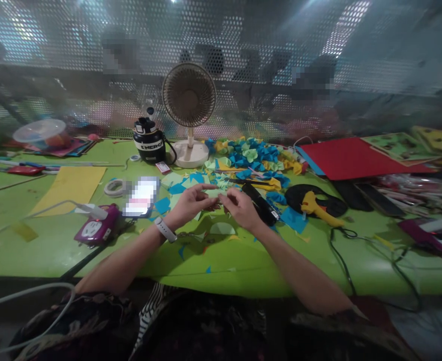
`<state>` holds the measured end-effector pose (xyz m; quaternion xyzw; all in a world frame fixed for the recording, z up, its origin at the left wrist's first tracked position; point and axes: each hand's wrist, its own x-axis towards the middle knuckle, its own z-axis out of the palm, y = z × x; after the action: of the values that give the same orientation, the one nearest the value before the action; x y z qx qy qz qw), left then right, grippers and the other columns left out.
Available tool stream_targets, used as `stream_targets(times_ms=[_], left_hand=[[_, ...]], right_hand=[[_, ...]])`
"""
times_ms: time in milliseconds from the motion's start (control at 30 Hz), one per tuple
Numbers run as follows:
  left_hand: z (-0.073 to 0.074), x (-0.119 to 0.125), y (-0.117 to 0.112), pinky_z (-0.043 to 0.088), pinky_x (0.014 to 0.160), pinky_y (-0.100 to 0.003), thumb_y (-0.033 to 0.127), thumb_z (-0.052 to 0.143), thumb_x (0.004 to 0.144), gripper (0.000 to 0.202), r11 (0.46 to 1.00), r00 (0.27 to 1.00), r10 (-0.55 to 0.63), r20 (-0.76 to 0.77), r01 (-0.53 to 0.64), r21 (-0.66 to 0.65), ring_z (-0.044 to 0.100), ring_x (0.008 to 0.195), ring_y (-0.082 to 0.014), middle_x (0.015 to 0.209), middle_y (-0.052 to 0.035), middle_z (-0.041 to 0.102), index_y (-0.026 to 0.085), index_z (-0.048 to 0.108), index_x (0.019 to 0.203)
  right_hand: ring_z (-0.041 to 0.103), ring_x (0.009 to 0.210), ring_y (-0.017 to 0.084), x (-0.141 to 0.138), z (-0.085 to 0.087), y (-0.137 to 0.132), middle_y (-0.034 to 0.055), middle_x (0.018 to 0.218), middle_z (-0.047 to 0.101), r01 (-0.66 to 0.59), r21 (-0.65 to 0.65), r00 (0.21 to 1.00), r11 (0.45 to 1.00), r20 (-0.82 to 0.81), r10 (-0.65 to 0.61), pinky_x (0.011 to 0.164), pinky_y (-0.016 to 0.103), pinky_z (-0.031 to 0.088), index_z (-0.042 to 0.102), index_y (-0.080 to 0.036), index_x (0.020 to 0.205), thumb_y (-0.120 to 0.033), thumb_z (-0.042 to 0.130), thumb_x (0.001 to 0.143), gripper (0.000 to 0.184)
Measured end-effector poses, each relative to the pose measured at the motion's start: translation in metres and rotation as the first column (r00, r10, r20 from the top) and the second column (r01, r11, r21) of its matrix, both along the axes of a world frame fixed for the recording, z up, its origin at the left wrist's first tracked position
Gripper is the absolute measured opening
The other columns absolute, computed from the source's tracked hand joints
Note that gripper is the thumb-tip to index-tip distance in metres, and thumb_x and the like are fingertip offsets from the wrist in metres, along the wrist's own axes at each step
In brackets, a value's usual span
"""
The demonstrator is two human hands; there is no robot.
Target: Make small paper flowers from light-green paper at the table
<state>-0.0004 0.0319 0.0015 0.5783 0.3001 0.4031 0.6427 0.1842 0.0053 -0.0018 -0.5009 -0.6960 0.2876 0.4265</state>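
Note:
My left hand (194,201), with a white watch band on its wrist, is pinched over the middle of the green table (243,271). My right hand (240,208) pinches close beside it, the fingertips almost meeting. Between them shows a small light green piece of paper (214,192), its shape partly covered by the fingers. Blue and green paper scraps (163,204) lie around the left hand. A black cylindrical case (260,204) rests just right of the right hand. Behind the hands spreads a pile of blue, green and yellow folded paper flowers (249,154).
A yellow hot glue gun (320,209) lies on a black pad at right, its cable trailing forward. Left are a phone (142,196), tape roll (115,188) and purple power socket (97,225). A fan (189,95) and black jug (149,143) stand behind. Red paper (349,156) lies right.

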Motion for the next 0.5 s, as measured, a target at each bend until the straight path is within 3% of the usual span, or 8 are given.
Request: stream_targets(times_ms=[200, 500], left_hand=[[0.0028, -0.0033, 0.0023, 0.058, 0.072, -0.027, 0.027, 0.081, 0.073, 0.056, 1.000, 0.999, -0.001, -0.038, 0.000, -0.017, 0.070, 0.072, -0.0140, 0.064, 0.0049, 0.063, 0.012, 0.058, 0.122], [0.0007, -0.0071, 0.0087, 0.058, 0.072, -0.029, 0.026, 0.085, 0.069, 0.063, 0.996, 0.999, -0.015, -0.040, 0.012, -0.085, 0.073, 0.073, -0.0164, 0.066, 0.0022, 0.068, 0.011, 0.056, 0.123]], right_hand=[[0.044, 0.053, 0.012, -0.0002, 0.0013, 0.0016, -0.0044, 0.055, 0.046, -0.057, -0.005, 0.998, 0.998, -0.008, 0.057, 0.056, 0.027, 0.036, 0.041, -0.023, 0.066, -0.058, 0.049, 0.091, 0.044], [0.048, 0.051, 0.012, -0.0004, 0.0005, 0.0032, -0.0047, 0.054, 0.050, -0.112, -0.085, 0.994, 0.990, -0.024, 0.110, 0.054, 0.026, 0.037, 0.042, -0.023, 0.066, -0.064, 0.053, 0.087, 0.047]])
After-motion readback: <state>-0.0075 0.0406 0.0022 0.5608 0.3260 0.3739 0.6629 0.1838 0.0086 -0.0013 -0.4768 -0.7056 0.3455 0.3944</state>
